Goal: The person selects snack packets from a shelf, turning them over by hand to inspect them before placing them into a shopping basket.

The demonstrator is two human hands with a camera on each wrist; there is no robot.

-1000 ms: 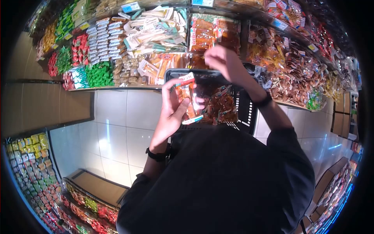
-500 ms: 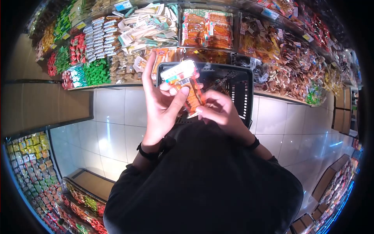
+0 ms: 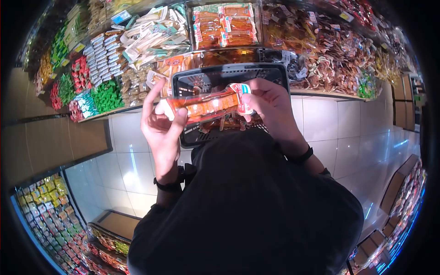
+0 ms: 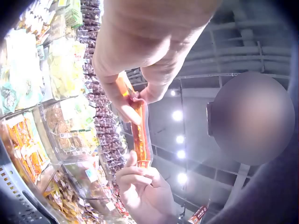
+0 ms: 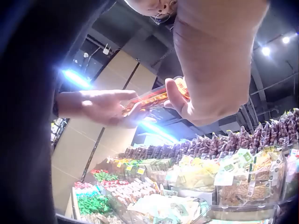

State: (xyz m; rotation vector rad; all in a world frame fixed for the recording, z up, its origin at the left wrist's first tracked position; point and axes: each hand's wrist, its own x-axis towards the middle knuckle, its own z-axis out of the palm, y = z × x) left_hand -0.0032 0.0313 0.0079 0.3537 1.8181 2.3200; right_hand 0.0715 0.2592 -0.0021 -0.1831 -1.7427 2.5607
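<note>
A long, clear packet of orange-red snack sticks (image 3: 208, 107) is stretched level between both hands, over a black shopping basket (image 3: 195, 139). My left hand (image 3: 161, 133) pinches its white end between thumb and fingers, the index finger raised. At the other end, marked red, white and blue, my right hand (image 3: 277, 114) grips it with the thumb on top. Both wrist views also show the packet (image 4: 140, 133) held at its two ends. Several similar shiny packets (image 3: 224, 123) lie in the basket, partly hidden by the held one.
Beyond the basket stands a shelf with stacked orange packets (image 3: 224, 27), white-green packets (image 3: 153, 39), green sweets (image 3: 105, 95) and brown bagged snacks (image 3: 330, 68). Tiled floor (image 3: 321, 123) lies to either side. More shelves of packaged goods (image 3: 50, 215) stand at the lower left.
My right hand has come down from over the shelf to the packet and now grips its right end. The packet has turned from upright to nearly level, and the view has shifted.
</note>
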